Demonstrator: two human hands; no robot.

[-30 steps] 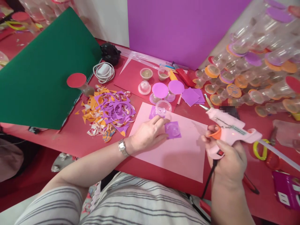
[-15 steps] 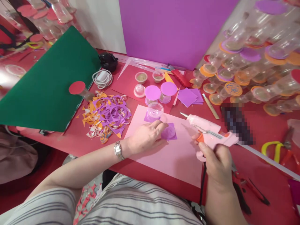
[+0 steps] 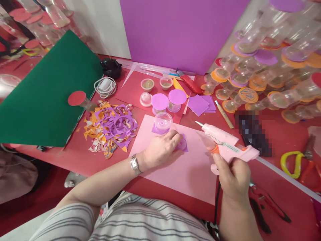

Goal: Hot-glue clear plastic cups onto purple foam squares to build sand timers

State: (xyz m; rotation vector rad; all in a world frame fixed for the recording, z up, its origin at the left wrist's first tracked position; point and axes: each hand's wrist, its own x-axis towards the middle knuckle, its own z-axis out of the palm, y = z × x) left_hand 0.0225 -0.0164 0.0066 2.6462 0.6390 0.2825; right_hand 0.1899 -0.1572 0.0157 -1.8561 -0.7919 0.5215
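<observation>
My right hand (image 3: 232, 175) is wrapped round the grip of a pink hot glue gun (image 3: 222, 137), whose metal nozzle points left. My left hand (image 3: 164, 145), a watch on its wrist, has its fingers curled at a clear plastic bottle piece (image 3: 182, 143) on a purple foam square. The fingers hide part of the piece. Both rest on a pink sheet (image 3: 198, 170). Just beyond the left hand stands another clear plastic piece (image 3: 163, 119) on a purple square (image 3: 155, 130). The nozzle is apart from both pieces.
Purple and orange scraps (image 3: 112, 125) are heaped at left, by a green board (image 3: 57, 90). Purple-topped pieces (image 3: 159, 101), loose purple squares (image 3: 199, 104) and a wooden-handled tool (image 3: 224, 114) lie farther back. Stacked bottle pieces (image 3: 247, 75) and red-handled pliers (image 3: 269, 201) are at right.
My left hand has shifted slightly right and now covers more of the purple square and its clear piece. The glue gun stays in my right hand, a little farther right in view.
</observation>
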